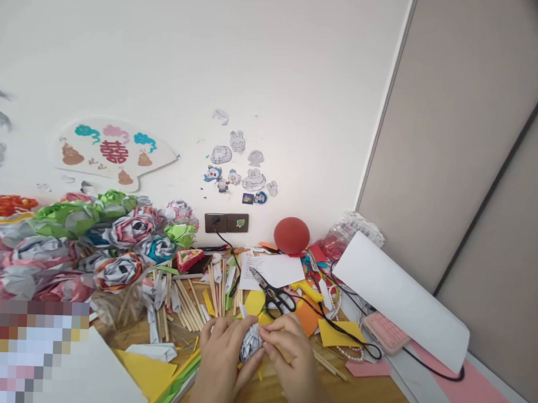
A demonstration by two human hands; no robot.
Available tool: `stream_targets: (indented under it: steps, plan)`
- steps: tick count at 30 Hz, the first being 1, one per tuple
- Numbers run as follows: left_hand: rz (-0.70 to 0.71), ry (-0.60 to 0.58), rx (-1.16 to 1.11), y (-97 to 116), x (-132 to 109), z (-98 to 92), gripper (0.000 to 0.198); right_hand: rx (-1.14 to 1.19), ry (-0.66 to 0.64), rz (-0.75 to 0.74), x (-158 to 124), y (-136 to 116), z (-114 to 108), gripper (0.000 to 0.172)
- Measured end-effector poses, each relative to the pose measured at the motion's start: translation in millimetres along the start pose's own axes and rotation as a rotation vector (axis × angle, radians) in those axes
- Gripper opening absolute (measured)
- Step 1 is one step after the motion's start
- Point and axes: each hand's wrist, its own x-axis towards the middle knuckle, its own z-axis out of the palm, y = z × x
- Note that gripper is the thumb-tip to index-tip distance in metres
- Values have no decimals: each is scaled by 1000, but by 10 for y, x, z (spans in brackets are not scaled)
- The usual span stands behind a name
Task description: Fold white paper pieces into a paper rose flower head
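Observation:
A small grey-white folded paper flower (250, 343) is held between both hands above the wooden table (354, 395). My left hand (223, 353) wraps round its left side, with the thumb below it. The fingertips of my right hand (290, 355) pinch the flower's right edge. Just behind the hands lie black-handled scissors (275, 296) and a yellow paper piece (253, 304). Parts of the flower are hidden by the fingers.
Many paper flowers (125, 273) are piled at the left. Wooden sticks (188, 307) lie behind my left hand. A yellow glue gun (307, 290), its black cable, a pink calculator-like object (385, 332) and a large white sheet (402, 300) are at the right. A red balloon (291, 235) rests by the wall.

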Motion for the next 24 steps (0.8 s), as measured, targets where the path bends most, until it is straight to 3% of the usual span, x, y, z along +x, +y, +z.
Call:
stream_targets:
  steps: [3,5,8,10,13,16,20,24]
  plan:
    - [-214,-51,-280,-15,17,-12,26,85,-46,40,-4,-42,-16,26]
    - [-447,-75,-582,-27,27,-8,30,183,-33,139,11,-48,-61,30]
    - [-826,-46,-1068,-17,37,-4,34,370,94,329,43,-22,-138,37]
    - [-967,1,-1363,13,46,-18,31,469,159,402,55,-6,-160,37]
    - [-990,0,-1665,64,67,-52,23,494,130,388,48,-16,-134,35]
    - [-964,-30,-1807,103,89,-70,23,430,43,286,31,-58,-85,36]
    - [-948,-55,-1877,138,101,-67,25,244,-71,133,24,-132,-71,31]
    - [-1061,-90,-1836,152,89,-51,14,-5,-163,-39,16,-175,-88,34]
